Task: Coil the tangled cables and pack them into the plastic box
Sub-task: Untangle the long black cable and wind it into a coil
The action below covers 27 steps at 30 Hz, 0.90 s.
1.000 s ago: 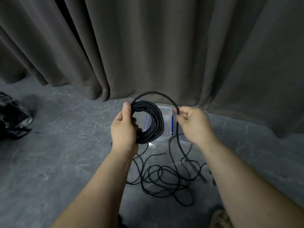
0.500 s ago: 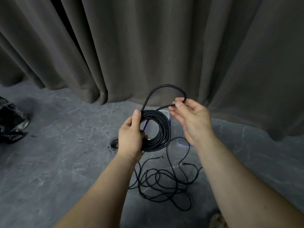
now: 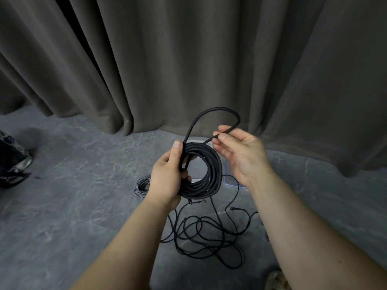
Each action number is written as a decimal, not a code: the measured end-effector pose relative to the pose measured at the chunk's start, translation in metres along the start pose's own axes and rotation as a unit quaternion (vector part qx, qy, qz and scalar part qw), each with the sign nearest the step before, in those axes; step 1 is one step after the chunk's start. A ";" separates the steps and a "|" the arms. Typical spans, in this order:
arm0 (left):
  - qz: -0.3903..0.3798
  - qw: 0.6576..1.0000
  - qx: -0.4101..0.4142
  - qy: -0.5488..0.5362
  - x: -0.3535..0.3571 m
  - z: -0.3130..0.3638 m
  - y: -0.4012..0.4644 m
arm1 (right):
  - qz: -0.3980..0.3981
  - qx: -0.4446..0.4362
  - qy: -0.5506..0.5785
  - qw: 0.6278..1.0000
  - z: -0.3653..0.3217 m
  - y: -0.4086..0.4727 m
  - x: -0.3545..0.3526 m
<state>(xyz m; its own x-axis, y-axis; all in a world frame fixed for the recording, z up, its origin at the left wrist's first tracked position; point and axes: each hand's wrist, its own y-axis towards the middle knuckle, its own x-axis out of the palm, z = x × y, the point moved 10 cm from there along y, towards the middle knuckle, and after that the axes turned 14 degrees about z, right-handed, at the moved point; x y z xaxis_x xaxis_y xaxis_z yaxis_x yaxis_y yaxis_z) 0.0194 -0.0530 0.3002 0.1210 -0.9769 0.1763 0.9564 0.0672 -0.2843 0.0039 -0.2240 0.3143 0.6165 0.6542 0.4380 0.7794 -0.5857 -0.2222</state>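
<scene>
The black coil (image 3: 202,170) is a thick round bundle of smooth, matte cable, many turns lying close together, held upright above the grey stone-like floor (image 3: 62,206). The left hand (image 3: 167,176) grips the left side of the coil, thumb pointing up along its outer edge and fingers curled through the middle. From the top of the coil one loose loop (image 3: 215,114) rises in an arch, and the right hand (image 3: 238,151), palm turned up just right of the coil, pinches the loop's end between thumb and fingertips. Below the coil thin black cables (image 3: 207,237) lie tangled on the floor. Behind the coil the clear plastic box (image 3: 230,176) is partly hidden. Left of the coil, on the floor, lies a small grey wound cable (image 3: 142,186). A heavy folded curtain (image 3: 188,59) hangs behind the coil.
</scene>
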 end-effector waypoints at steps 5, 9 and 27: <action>-0.030 0.999 -0.009 0.012 0.006 -0.005 -0.004 | -0.048 0.005 -0.132 0.990 0.013 -0.001 0.004; -0.039 0.999 -0.022 0.021 0.007 -0.008 -0.004 | 0.028 -0.073 -0.176 0.981 -0.007 0.006 -0.012; -0.039 0.998 -0.031 -0.040 0.012 -0.001 -0.002 | 0.050 -0.165 -0.243 0.955 -0.005 0.013 -0.020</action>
<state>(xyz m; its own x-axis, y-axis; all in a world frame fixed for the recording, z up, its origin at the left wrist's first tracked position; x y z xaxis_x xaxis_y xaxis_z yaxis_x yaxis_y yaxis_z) 0.0186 -0.0646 0.3022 0.0711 -0.9589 0.2747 0.9458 -0.0227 -0.3240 0.0013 -0.2466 0.3069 0.7267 0.6855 -0.0452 0.6866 -0.7227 0.0790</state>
